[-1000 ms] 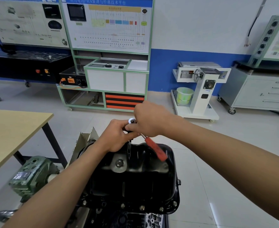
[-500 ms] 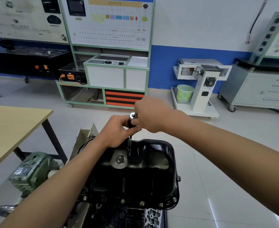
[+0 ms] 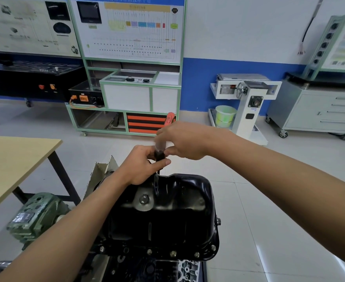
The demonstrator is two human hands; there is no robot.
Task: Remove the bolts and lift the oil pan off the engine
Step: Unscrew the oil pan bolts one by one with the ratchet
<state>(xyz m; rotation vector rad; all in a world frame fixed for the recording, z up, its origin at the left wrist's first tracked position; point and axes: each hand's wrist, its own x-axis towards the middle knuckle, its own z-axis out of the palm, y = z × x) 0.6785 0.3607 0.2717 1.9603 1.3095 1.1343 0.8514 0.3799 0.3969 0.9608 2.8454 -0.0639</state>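
Gripping a dark socket extension point(image 3: 159, 154) between curled fingers and thumb, the left hand point(image 3: 142, 165) is steadying the tool upright just beneath the right hand point(image 3: 185, 141). The aim, I judge, is to hold the socket square on a bolt at the far rim of the oil pan point(image 3: 167, 212). The right hand is closing around the top of the tool, with the red ratchet handle point(image 3: 170, 118) sticking out beyond its knuckles, though blur there is hiding the exact grip. Below both wrists the black pan is sitting on the engine point(image 3: 184, 268). Flange bolts point(image 3: 173, 253) are showing along its edge nearest the person, so lifting is probably some way off.
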